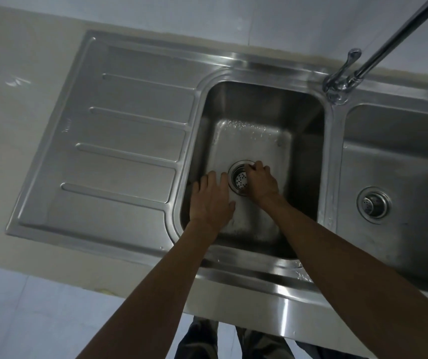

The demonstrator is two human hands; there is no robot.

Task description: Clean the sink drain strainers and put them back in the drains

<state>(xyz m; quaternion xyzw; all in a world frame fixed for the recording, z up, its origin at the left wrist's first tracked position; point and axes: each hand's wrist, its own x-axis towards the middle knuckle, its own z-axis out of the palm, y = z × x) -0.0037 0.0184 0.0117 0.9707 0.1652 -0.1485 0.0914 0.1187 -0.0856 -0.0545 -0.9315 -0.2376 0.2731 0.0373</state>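
Note:
A perforated steel strainer (241,179) sits in the drain of the left sink basin (249,141). My right hand (261,180) is over its right side, fingers curled on its rim or knob; the exact grip is hidden. My left hand (211,200) rests flat on the basin floor just left of the drain, fingers apart, holding nothing. A second strainer (371,204) with a knob sits in the drain of the right basin (402,161).
A ribbed steel drainboard (119,151) extends left of the basins. The chrome tap (347,73) stands on the divider behind the basins, its spout running up to the right. Beige countertop (13,112) surrounds the sink. Water drops lie on the left basin floor.

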